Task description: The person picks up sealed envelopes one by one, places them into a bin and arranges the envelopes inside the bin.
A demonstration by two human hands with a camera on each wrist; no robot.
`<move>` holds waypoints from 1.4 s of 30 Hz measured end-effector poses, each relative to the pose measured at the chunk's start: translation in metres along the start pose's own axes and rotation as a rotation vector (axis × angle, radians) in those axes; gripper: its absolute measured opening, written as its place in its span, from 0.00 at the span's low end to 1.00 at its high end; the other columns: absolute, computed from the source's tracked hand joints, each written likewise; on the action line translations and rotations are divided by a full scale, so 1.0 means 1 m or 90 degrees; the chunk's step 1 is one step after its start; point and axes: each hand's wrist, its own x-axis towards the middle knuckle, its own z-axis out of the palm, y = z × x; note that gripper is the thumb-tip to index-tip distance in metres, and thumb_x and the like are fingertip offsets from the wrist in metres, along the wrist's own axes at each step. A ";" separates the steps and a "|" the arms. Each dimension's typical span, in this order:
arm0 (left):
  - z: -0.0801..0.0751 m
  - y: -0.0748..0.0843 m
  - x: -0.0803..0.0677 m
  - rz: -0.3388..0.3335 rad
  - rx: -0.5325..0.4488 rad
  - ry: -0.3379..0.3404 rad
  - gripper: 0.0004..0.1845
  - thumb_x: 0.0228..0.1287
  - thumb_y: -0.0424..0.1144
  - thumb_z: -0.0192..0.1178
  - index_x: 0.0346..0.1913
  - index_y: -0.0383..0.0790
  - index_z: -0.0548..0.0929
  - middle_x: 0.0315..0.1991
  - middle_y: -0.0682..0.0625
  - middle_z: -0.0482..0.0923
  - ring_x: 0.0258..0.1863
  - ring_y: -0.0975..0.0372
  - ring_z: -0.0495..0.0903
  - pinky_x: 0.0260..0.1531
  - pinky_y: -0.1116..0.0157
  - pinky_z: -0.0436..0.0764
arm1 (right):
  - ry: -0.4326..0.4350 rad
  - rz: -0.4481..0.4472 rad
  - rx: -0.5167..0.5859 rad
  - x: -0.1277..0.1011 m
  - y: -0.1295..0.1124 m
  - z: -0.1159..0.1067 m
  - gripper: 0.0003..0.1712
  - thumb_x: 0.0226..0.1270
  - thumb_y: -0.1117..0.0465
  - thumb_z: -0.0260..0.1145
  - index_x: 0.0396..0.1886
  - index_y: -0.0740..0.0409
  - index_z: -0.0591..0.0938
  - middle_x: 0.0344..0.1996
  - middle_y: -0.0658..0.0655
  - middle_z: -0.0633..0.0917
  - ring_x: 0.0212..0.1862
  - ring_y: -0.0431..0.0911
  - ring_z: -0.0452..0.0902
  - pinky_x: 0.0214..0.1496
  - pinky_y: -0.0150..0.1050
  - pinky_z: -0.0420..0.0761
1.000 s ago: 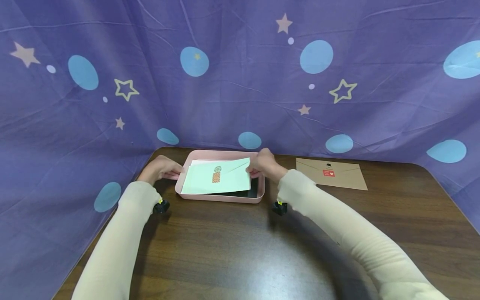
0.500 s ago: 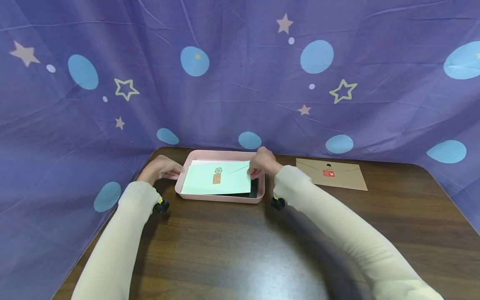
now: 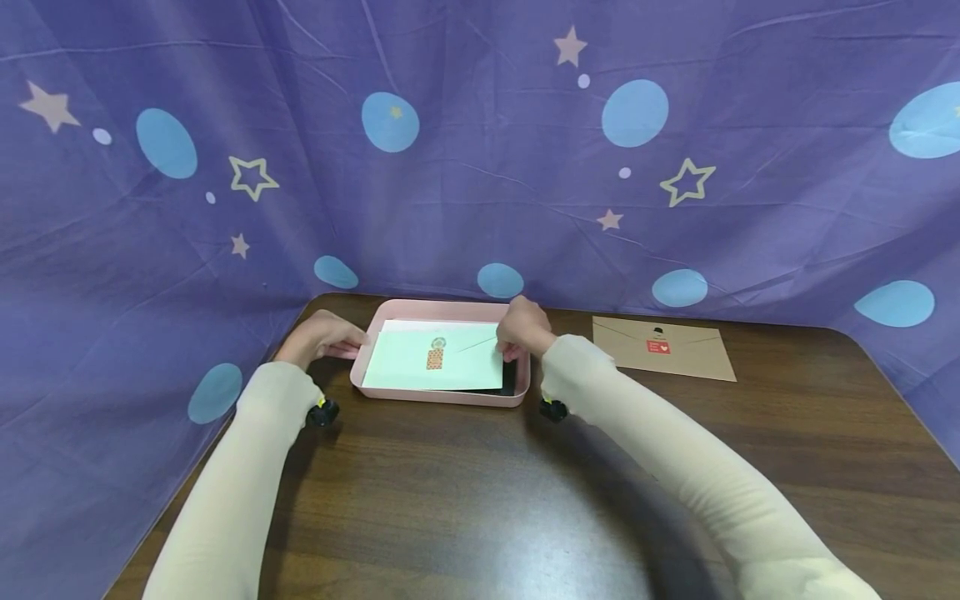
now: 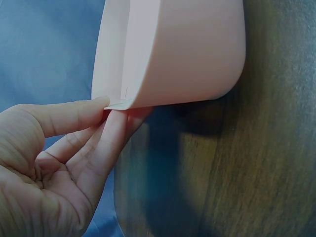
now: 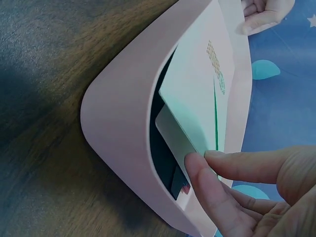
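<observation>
A pink tray (image 3: 442, 397) sits at the table's far edge. A mint green envelope (image 3: 438, 371) with an orange sticker (image 3: 434, 358) lies across the top of it, over white paper and something black (image 5: 162, 148). My left hand (image 3: 330, 337) pinches the tray's left rim (image 4: 148, 94) between thumb and fingers, where a white paper corner shows. My right hand (image 3: 519, 330) pinches the green envelope's (image 5: 197, 94) right corner, thumb (image 5: 197, 170) on its edge and fingers (image 5: 247, 159) above.
A brown kraft envelope (image 3: 663, 348) with a red sticker lies flat on the dark wooden table (image 3: 480, 500) to the right of the tray. A purple cloth with stars and blue dots (image 3: 480, 167) hangs behind and along the left side.
My right hand has lowered the green envelope's raised right side, and it now lies flatter in the tray. The left hand has stayed at the rim.
</observation>
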 end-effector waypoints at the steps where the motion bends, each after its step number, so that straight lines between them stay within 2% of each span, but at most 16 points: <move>1: 0.000 0.000 0.000 0.000 -0.001 -0.001 0.04 0.65 0.27 0.64 0.40 0.27 0.84 0.21 0.53 0.83 0.21 0.68 0.84 0.30 0.72 0.90 | 0.002 0.001 -0.011 0.000 -0.001 0.000 0.05 0.53 0.75 0.73 0.29 0.67 0.85 0.21 0.61 0.88 0.25 0.50 0.89 0.34 0.41 0.92; 6: -0.001 0.000 -0.001 0.001 -0.002 -0.002 0.02 0.65 0.27 0.64 0.35 0.31 0.83 0.21 0.53 0.82 0.21 0.68 0.83 0.29 0.72 0.90 | 0.009 0.015 -0.069 0.001 -0.005 0.004 0.05 0.53 0.74 0.71 0.30 0.65 0.85 0.18 0.58 0.87 0.20 0.46 0.87 0.29 0.37 0.91; 10: -0.002 0.000 -0.001 0.002 -0.006 -0.007 0.04 0.65 0.27 0.64 0.32 0.33 0.83 0.20 0.54 0.82 0.20 0.68 0.83 0.29 0.72 0.90 | -0.001 0.019 -0.106 0.003 -0.008 0.006 0.05 0.54 0.74 0.71 0.31 0.64 0.86 0.17 0.57 0.86 0.18 0.44 0.85 0.22 0.34 0.88; 13: -0.002 -0.001 0.001 0.006 -0.007 -0.010 0.02 0.65 0.26 0.63 0.36 0.31 0.85 0.19 0.54 0.82 0.20 0.68 0.83 0.29 0.73 0.89 | -0.010 0.019 -0.121 0.003 -0.010 0.006 0.05 0.55 0.75 0.70 0.30 0.64 0.85 0.17 0.58 0.87 0.19 0.45 0.85 0.19 0.34 0.86; 17: -0.002 -0.001 0.002 0.011 -0.003 -0.011 0.09 0.66 0.26 0.63 0.46 0.25 0.85 0.20 0.54 0.82 0.20 0.68 0.83 0.30 0.73 0.89 | -0.018 0.016 -0.137 0.001 -0.011 0.006 0.05 0.55 0.76 0.68 0.30 0.65 0.84 0.18 0.59 0.87 0.22 0.47 0.87 0.16 0.33 0.82; 21: -0.002 -0.001 0.002 0.011 0.002 -0.009 0.10 0.66 0.27 0.63 0.47 0.25 0.84 0.20 0.54 0.82 0.20 0.68 0.83 0.30 0.73 0.90 | -0.020 0.015 -0.149 0.002 -0.011 0.008 0.06 0.54 0.77 0.66 0.30 0.66 0.83 0.19 0.60 0.88 0.23 0.47 0.88 0.12 0.31 0.77; 34: -0.001 -0.003 0.004 0.010 0.000 -0.008 0.17 0.67 0.26 0.62 0.56 0.20 0.80 0.21 0.54 0.83 0.21 0.68 0.83 0.31 0.72 0.90 | -0.022 0.001 -0.151 0.001 -0.008 0.011 0.03 0.58 0.73 0.68 0.32 0.66 0.86 0.24 0.61 0.90 0.27 0.48 0.89 0.12 0.30 0.76; 42: -0.001 -0.002 0.003 0.011 0.005 -0.004 0.13 0.66 0.27 0.63 0.51 0.23 0.83 0.21 0.54 0.82 0.21 0.68 0.83 0.31 0.72 0.90 | -0.026 -0.008 -0.133 -0.001 -0.006 0.010 0.03 0.61 0.72 0.67 0.32 0.68 0.85 0.22 0.62 0.89 0.26 0.49 0.89 0.13 0.31 0.77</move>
